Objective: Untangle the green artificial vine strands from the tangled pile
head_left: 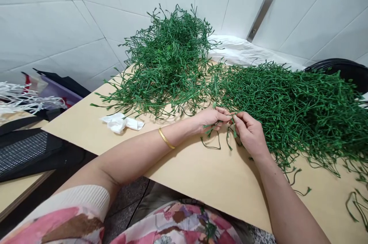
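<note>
Close together at the middle of the table point(184, 175), my left hand point(214, 119) and my right hand point(249, 131) both pinch thin green cords. Fingertips of the two hands nearly meet, with a bit of green cord point(233, 117) between them. Loose cord ends with frayed tips hang below my left hand. One dark cord loop point(212, 147) rests on the table just under it. A large heap of green cords point(287, 102) lies right beside and behind my right hand. Another tall heap of green cords point(169, 52) stands beyond my left hand.
Crumpled white tissue point(119, 122) lies left of my forearm. White plastic sheeting point(238, 46) runs along the tiled wall, below a metal bracket point(266, 6). Stray cords point(358, 205) lie at the right. White cords point(28, 100) and black mesh fabric point(25, 152) sit on a surface at left.
</note>
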{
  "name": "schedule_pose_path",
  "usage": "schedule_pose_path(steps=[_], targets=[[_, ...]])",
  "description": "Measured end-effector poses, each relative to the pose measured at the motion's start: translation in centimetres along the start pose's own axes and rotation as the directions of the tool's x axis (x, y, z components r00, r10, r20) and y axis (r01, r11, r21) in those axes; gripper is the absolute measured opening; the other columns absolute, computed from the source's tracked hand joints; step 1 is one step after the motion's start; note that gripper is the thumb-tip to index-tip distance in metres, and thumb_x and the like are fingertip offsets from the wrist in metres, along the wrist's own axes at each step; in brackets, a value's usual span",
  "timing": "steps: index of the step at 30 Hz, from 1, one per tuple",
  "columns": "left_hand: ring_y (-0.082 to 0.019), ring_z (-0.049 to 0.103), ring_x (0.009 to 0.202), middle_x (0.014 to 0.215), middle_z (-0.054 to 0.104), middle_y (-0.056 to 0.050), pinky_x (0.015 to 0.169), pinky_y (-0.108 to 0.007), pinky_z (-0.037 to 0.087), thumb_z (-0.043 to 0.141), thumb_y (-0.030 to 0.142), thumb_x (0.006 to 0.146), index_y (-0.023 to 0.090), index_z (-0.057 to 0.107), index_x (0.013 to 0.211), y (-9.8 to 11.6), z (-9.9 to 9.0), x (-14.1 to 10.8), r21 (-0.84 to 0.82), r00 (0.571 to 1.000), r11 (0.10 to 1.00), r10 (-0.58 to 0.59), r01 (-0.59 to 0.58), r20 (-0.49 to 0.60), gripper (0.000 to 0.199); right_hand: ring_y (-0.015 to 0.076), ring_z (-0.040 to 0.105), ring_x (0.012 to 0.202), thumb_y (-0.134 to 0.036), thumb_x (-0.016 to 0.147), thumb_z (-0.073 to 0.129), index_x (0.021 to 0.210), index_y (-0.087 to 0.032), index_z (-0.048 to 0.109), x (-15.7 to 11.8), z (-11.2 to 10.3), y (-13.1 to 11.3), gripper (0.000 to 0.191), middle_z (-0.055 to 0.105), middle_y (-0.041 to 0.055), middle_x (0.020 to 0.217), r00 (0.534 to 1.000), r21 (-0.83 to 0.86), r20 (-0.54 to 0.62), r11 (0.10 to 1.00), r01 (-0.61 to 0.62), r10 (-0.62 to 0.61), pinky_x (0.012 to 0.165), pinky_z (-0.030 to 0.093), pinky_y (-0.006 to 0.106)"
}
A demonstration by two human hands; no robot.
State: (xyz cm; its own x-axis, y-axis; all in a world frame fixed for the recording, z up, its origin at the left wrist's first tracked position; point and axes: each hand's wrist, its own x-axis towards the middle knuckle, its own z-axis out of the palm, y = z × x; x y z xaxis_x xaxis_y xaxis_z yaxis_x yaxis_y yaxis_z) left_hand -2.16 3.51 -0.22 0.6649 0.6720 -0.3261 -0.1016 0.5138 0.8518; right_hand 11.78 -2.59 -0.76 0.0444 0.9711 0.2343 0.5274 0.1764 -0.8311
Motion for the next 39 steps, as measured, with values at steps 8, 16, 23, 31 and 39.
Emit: schedule_pose_path(steps=[8, 16, 23, 31, 39], targets=[[-0.001, 0.022, 0.035, 0.043, 0.039, 0.007, 0.038, -0.020, 0.008, 0.065, 0.016, 0.059, 0.012, 0.054, 0.061, -0.2, 0.4, -0.4, 0.157, 0.995, 0.983, 0.097, -0.091, -0.034, 0.012, 0.0084, 0.037, 0.051, -0.035, 0.086, 0.040, 0.068, -0.019, 0.046, 0.1, -0.7, 0.6, 0.025, 0.044, -0.0034, 0.056, 0.996, -0.172, 0.057, 0.982, 0.073, -0.064, 0.051, 0.030, 0.022], [0.000, 0.025, 0.038, 0.045, 0.037, 0.007, 0.040, -0.021, 0.010, 0.068, 0.020, 0.059, 0.012, 0.051, 0.055, -0.4, 0.3, -0.3, 0.092, 0.976, 0.972, 0.212, -0.216, 0.053, 0.019, 0.0073, 0.031, 0.047, -0.041, 0.083, 0.045, 0.058, -0.019, 0.041, 0.0, -0.3, 0.2, 0.034, 0.035, -0.0045, 0.052, 0.999, 0.072, 0.045, 0.997, 0.024, -0.027, 0.046, 0.027, 0.022], [0.000, 0.020, 0.037, 0.043, 0.032, 0.008, 0.039, -0.018, 0.009, 0.068, 0.022, 0.060, 0.013, 0.048, 0.058, -0.1, 0.3, -0.3, 0.008, 0.981, 0.982, 0.188, -0.189, 0.053, 0.022, 0.0070, 0.040, 0.044, -0.043, 0.079, 0.052, 0.065, -0.018, 0.050, 0.0, 0.2, 0.0, 0.028, 0.043, -0.0041, 0.054, 0.988, 0.380, 0.090, 0.913, -0.150, 0.124, 0.042, 0.032, 0.021], [0.001, 0.022, 0.037, 0.047, 0.034, 0.007, 0.039, -0.016, 0.011, 0.064, 0.017, 0.065, 0.013, 0.043, 0.057, 0.0, 0.1, -0.2, 0.005, 0.987, 0.987, 0.159, -0.159, 0.037, 0.022, 0.0137, 0.054, 0.074, -0.036, 0.077, 0.053, 0.100, -0.019, 0.062, 0.2, 1.1, 0.7, 0.030, 0.061, 0.0058, 0.096, 0.994, 0.337, -0.064, 0.940, -0.058, 0.084, 0.065, 0.047, 0.028], [0.000, 0.025, 0.035, 0.046, 0.040, 0.005, 0.038, -0.017, 0.013, 0.061, 0.015, 0.067, 0.013, 0.046, 0.060, -0.1, 0.6, -0.3, -0.014, 0.984, 0.986, 0.164, -0.166, -0.074, 0.016, 0.0121, 0.053, 0.071, -0.038, 0.077, 0.055, 0.107, -0.018, 0.058, 0.2, 1.2, 0.7, 0.036, 0.061, 0.0044, 0.094, 0.993, 0.457, 0.054, 0.882, -0.116, 0.103, 0.069, 0.047, 0.028]])
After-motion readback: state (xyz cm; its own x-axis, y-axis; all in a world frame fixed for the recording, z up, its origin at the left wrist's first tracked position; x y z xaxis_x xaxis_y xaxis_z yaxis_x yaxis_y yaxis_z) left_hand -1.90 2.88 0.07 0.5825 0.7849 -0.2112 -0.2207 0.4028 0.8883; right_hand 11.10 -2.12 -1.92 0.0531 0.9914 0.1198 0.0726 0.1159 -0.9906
